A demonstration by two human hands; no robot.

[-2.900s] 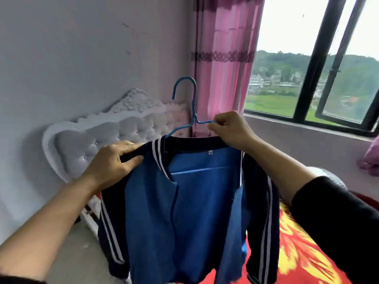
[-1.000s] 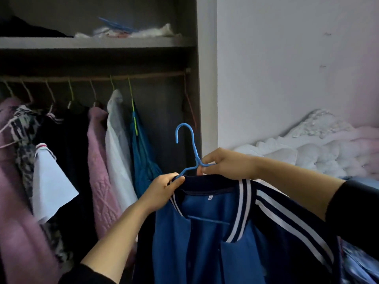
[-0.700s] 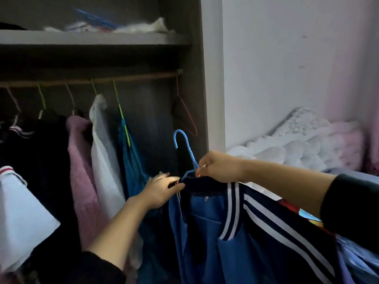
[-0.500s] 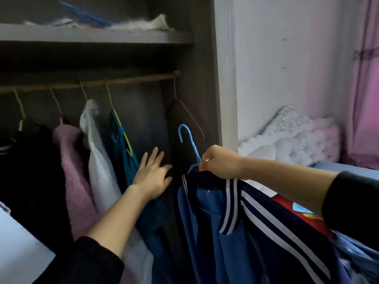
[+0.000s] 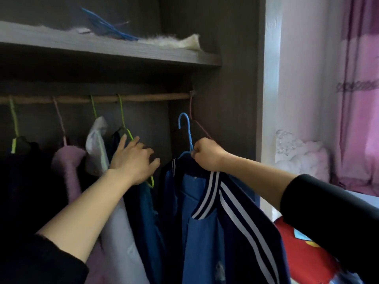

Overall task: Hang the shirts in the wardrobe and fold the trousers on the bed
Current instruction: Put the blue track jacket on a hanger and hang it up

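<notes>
Blue hanger [image 5: 185, 132]: thin wire w/ smooth blue coating, slight sheen. Blue shirt [image 5: 205, 232] on it: smooth matt cloth, navy sleeves w/ white stripes. Rail [image 5: 143, 97]: bare wood, matt, a bit rough. Shelf [image 5: 102, 46]: grey wood-grain board, matt. Pink garment [image 5: 67, 158]: fuzzy knit. White garment [image 5: 96, 140]: thin smooth cloth. Fur piece [image 5: 174, 39] at shelf's right end: shaggy white pile.

- Rail [image 5: 155, 97]: bare stretch between the right-most green hanger [image 5: 121, 111] and the pink hanger [image 5: 202, 129] at its right end.
- Left of that: hung garments [image 5: 96, 144] packed close.
- Shelf [image 5: 123, 51] close overhead.
</notes>
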